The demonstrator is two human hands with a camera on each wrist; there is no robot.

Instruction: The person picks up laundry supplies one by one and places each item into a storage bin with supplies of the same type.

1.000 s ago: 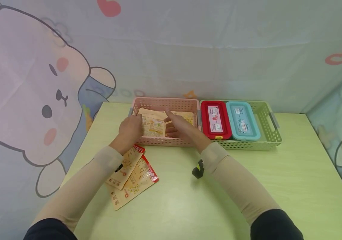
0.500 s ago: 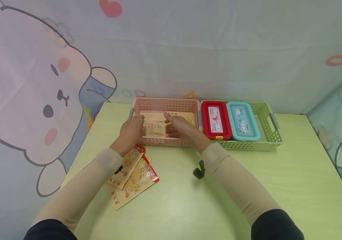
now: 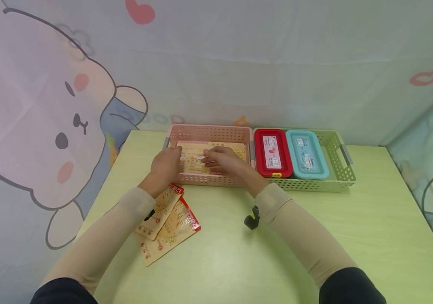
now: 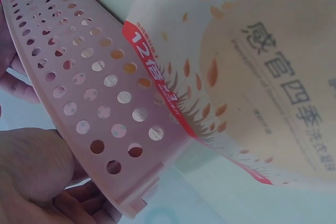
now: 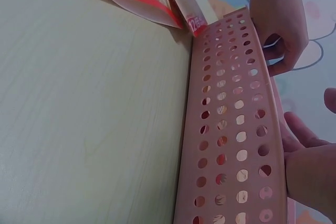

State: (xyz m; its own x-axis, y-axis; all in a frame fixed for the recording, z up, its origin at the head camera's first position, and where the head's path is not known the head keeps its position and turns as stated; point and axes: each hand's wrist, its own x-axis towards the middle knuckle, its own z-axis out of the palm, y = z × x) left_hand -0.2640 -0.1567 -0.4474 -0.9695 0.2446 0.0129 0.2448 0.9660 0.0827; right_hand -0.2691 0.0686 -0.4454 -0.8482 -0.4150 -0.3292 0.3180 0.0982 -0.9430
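In the head view, my left hand (image 3: 166, 165) is inside the left end of a pink perforated basket (image 3: 212, 180), its fingers bent down beside a beige printed pouch (image 3: 193, 157). I cannot tell whether those fingers pinch the pouch. My right hand (image 3: 227, 160) reaches over the basket's front wall with its fingers extended leftward above the pouches. A second beige pouch (image 3: 235, 146) lies to the right in the same basket. The right wrist view shows the left hand (image 5: 281, 30) with bent fingers and the right hand (image 5: 312, 174) behind the perforated wall.
Two overlapping pouches with red top bands (image 3: 178, 232) lie on the table (image 3: 239, 261) in front of the basket. To the right, a green basket (image 3: 334, 145) holds a red-lidded box (image 3: 282, 154) and a blue-lidded box (image 3: 317, 154). A curtain (image 3: 277, 93) hangs behind.
The left pouch in the pink basket, upright a second ago, now lies lower and flatter. My right hand's fingers have shifted slightly left; the left hand has barely moved.
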